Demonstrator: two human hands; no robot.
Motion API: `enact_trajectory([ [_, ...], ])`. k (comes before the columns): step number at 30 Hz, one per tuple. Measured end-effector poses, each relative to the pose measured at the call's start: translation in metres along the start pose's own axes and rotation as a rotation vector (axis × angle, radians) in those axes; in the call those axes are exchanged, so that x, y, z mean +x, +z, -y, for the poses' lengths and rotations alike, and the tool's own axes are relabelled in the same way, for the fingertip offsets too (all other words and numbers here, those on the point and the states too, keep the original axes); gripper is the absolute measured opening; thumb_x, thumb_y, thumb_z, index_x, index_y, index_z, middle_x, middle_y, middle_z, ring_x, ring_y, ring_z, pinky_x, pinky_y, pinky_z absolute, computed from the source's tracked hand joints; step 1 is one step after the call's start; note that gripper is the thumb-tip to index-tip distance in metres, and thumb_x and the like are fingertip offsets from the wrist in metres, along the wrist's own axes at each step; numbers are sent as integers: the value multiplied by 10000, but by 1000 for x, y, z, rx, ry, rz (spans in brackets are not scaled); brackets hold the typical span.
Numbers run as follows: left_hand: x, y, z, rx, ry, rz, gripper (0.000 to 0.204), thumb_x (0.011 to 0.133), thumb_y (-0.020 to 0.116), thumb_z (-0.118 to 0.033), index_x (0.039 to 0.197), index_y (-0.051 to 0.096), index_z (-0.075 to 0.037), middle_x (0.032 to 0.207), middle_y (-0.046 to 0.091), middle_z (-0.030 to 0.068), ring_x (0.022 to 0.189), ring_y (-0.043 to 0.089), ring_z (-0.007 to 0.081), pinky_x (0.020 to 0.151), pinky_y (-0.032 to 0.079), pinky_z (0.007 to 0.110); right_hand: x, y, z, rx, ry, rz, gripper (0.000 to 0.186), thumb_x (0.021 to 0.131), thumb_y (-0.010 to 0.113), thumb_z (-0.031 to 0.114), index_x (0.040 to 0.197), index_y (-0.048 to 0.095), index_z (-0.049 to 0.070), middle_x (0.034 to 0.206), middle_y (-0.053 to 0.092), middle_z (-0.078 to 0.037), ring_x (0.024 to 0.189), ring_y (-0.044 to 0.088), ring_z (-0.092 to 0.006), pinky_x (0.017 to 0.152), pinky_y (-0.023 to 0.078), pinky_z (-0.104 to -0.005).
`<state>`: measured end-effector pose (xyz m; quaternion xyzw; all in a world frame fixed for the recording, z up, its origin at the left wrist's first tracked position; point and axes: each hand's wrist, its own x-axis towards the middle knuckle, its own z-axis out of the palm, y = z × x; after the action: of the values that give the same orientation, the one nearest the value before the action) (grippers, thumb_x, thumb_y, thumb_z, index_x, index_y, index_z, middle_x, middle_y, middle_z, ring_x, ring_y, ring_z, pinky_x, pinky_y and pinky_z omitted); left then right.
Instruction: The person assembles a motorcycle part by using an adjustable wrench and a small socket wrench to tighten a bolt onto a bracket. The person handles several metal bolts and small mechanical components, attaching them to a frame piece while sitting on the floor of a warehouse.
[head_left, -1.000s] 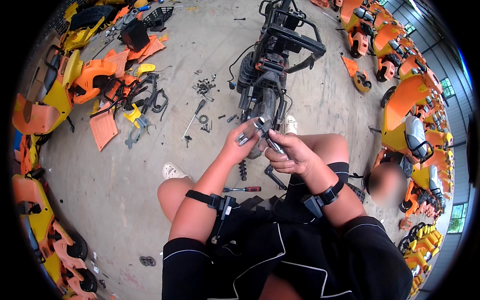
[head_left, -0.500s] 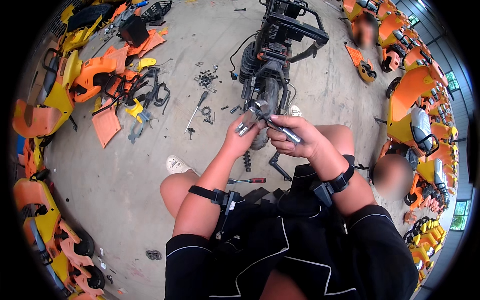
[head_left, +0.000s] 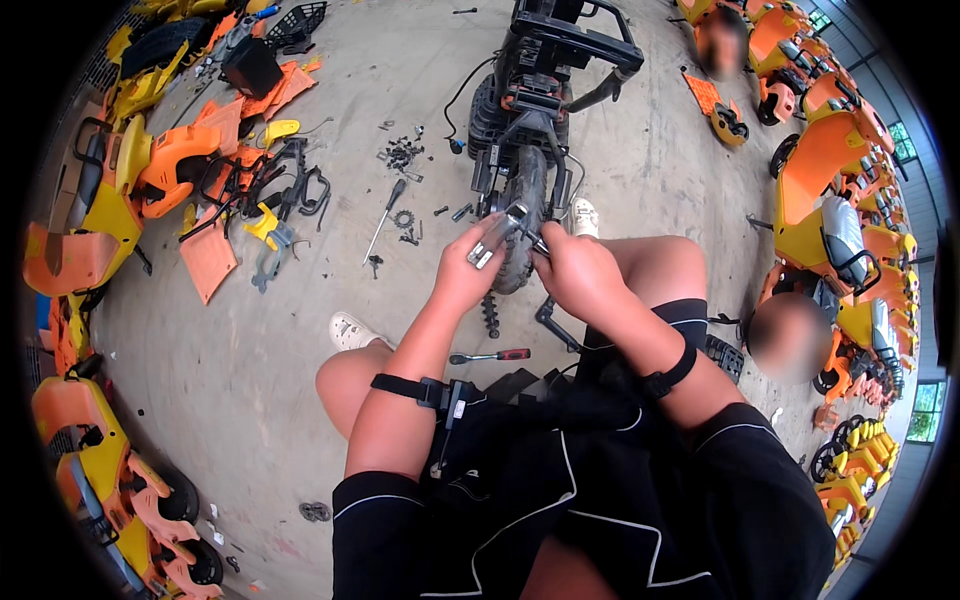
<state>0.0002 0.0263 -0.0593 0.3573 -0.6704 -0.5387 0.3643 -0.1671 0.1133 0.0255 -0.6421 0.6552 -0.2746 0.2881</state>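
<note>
My left hand (head_left: 460, 272) is closed around a silver, slotted metal part (head_left: 488, 247), its exact kind unclear. Close by, my right hand (head_left: 585, 272) has its fingers curled around a silver metal rod (head_left: 538, 243), its tip at the upper end of the slotted part; the rest is hidden in the hand. Both hands are above the black tyre (head_left: 524, 190) of a stripped dark vehicle frame (head_left: 535, 95) that stands before me. A coil spring (head_left: 490, 315) lies on the floor just below my left hand.
A red-and-black handled ratchet (head_left: 490, 356) lies near my lap. Left of the wheel are a long screwdriver (head_left: 384, 222), a toothed ring (head_left: 403, 218) and a pile of small fasteners (head_left: 402, 152). Orange panels (head_left: 208, 262) lie further left. Yellow-orange scooters (head_left: 830, 200) line the right.
My right hand has turned palm-down, so the thick silver piece that showed along its fingers is now mostly covered. The left hand, with the slotted part, has shifted slightly left.
</note>
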Motion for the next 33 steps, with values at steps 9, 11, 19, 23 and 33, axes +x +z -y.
enact_trajectory([
  [9,-3,3,-12,-126,-176,106,442,919,674,-70,1354,601,-86,1129,714,144,978,676,142,851,534,291,-10,-15,9,1537,557,660,337,1050,507,304,1139,587,-11,611,414,9,437,399,-101,378,297,-225],
  [11,-3,2,-11,-96,-128,114,458,910,669,-61,1362,595,-87,1141,715,150,992,690,174,866,533,304,-8,-20,10,1315,533,607,319,1052,512,286,1150,578,-10,593,394,29,438,387,-91,377,292,-223],
  [19,1,9,1,-10,-44,110,460,898,649,-35,1353,605,-88,1141,721,136,1004,696,190,884,530,311,-15,10,-24,-109,25,-44,335,951,662,244,1139,564,-16,647,598,-135,503,570,-264,488,488,-380],
  [23,-8,7,2,-82,-16,111,449,911,645,-30,1354,609,-101,1090,731,107,948,679,130,841,536,290,-20,-10,-22,1840,497,569,374,1032,508,291,1302,533,33,695,488,-29,442,430,-107,382,344,-215],
  [33,-20,6,17,-78,-197,16,451,903,641,-69,1352,599,-64,1090,725,120,957,677,158,849,526,307,-7,28,-25,-342,-8,-79,268,982,570,257,1158,534,58,769,654,-157,604,652,-331,520,511,-444],
])
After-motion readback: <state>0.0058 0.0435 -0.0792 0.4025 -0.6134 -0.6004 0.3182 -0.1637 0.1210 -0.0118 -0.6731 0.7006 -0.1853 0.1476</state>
